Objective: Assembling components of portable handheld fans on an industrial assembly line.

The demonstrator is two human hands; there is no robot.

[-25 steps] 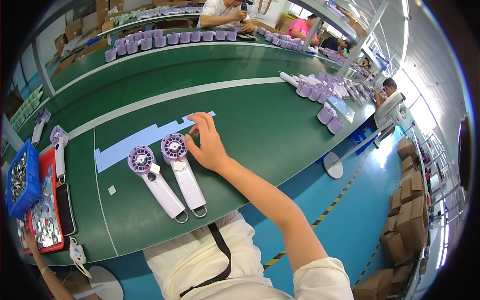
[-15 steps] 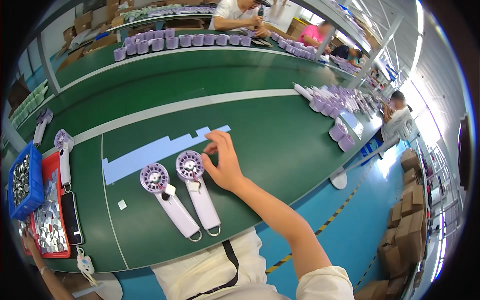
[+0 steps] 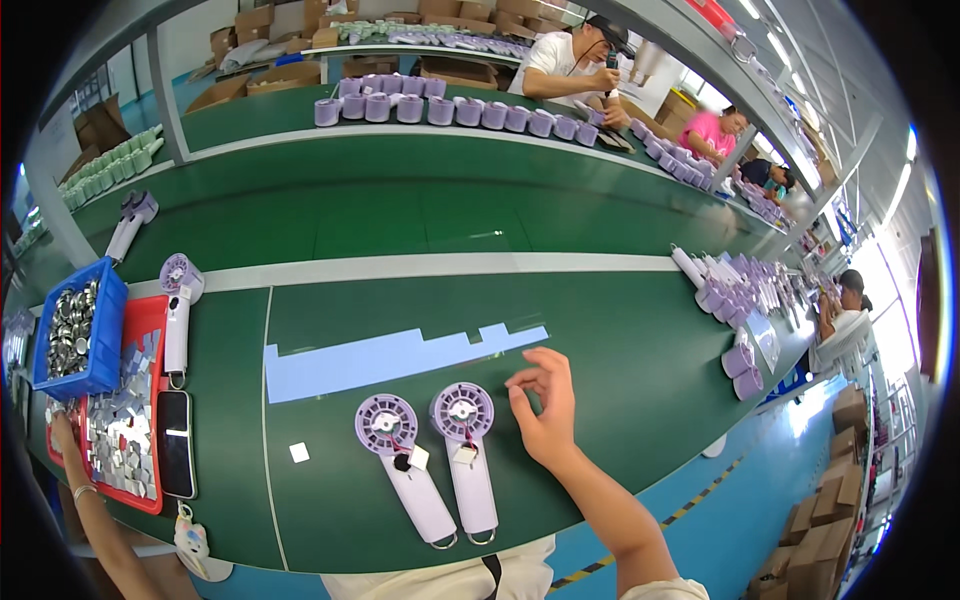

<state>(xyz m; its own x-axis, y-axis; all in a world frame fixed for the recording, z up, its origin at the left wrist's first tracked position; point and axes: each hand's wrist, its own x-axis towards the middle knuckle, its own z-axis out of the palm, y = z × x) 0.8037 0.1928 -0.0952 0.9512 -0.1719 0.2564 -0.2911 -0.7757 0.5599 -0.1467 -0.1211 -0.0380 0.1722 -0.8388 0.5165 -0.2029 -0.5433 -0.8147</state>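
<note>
1. Right grip point(image 3: 548, 422) is hanging half-spread and empty.
2. Left grip point(image 3: 63, 433) is reaching into the tray point(image 3: 152, 310), closure unclear.
3. Two fans point(image 3: 474, 490) are lying near the desk's point(image 3: 620, 420) front edge, the right grip now standing farther off.

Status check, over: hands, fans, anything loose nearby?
Right hand open, empty, beside right fan. Left hand at red tray, grip unclear. Left fan alongside, both face-up. Loose white square left of both.

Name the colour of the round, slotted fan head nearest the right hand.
The round, slotted fan head is light purple, clearest in the head view.
</note>
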